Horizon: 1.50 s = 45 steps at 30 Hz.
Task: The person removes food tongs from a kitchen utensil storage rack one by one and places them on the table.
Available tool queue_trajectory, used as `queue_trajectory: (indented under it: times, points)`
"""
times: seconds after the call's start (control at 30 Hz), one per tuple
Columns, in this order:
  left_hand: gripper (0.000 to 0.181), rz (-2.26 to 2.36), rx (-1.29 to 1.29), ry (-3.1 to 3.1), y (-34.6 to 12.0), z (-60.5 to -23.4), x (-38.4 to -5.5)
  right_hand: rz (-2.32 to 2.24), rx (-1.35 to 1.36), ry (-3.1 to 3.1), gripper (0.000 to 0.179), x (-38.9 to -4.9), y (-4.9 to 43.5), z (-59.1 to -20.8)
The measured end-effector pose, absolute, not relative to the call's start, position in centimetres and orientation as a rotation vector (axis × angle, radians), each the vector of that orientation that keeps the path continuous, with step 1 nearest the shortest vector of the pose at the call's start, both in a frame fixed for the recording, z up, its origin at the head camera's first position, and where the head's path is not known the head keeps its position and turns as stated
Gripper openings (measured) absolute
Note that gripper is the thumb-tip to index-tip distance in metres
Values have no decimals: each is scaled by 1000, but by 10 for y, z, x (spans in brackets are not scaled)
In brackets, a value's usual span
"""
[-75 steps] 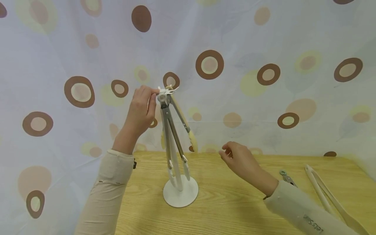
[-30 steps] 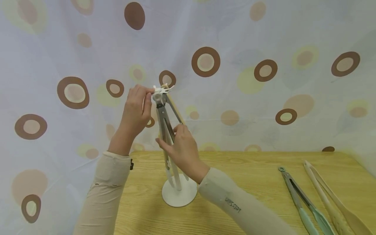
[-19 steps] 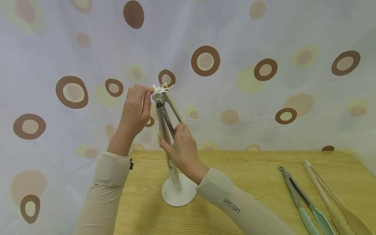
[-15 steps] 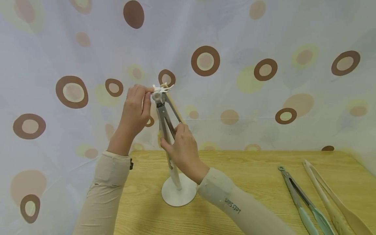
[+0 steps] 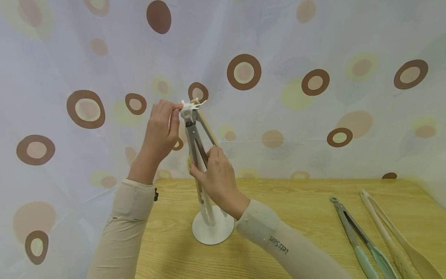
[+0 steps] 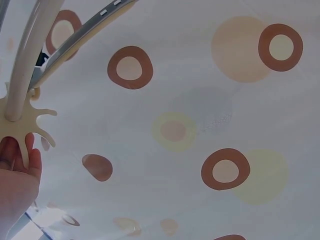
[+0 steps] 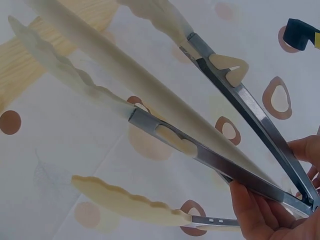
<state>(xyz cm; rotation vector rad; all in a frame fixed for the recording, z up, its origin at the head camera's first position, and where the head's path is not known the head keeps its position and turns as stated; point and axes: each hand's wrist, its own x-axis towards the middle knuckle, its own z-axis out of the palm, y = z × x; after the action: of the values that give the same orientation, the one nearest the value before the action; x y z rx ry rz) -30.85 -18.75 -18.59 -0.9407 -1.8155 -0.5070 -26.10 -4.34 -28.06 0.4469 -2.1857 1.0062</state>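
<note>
A white utensil stand [image 5: 213,234] stands upright on its round base. With thumb and fingers, my left hand [image 5: 158,130] pinches one prong of its star-shaped hook top [image 6: 20,122]. From the top hang metal tongs [image 5: 193,139] with pale, wavy-edged tips. My right hand [image 5: 219,174] grips these tongs from the right in the head view, thumb on one arm and fingers on the other; the right wrist view shows the tips [image 7: 75,80] spread apart around the pole [image 7: 165,95]. Behind hang tongs with yellow tips [image 7: 125,200], partly hidden in the head view.
Green-tipped tongs [image 5: 350,230] lie on the wooden table [image 5: 292,217] at the right. Beside them are beige tongs [image 5: 393,232], cut off by the frame's lower edge. A curtain [image 5: 278,38] with brown rings and dots hangs right behind the table.
My right hand has moved left from over the table and taken hold of the hanging tongs. Their arms drew together about half a second ago and have spread slightly since. My left hand keeps its pinch.
</note>
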Motion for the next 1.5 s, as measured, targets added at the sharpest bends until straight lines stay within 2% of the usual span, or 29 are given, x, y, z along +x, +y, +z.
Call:
queue_trajectory:
  times: [0.97,1.5]
  points:
    - [18,-500,-934,-1838,-188,-185,-309,1088,564,-2155,33,-251,-34,-275]
    - [19,-529,-911,-1857,-187,-186,-307,1076,502,-2138,34,-246,1,-279]
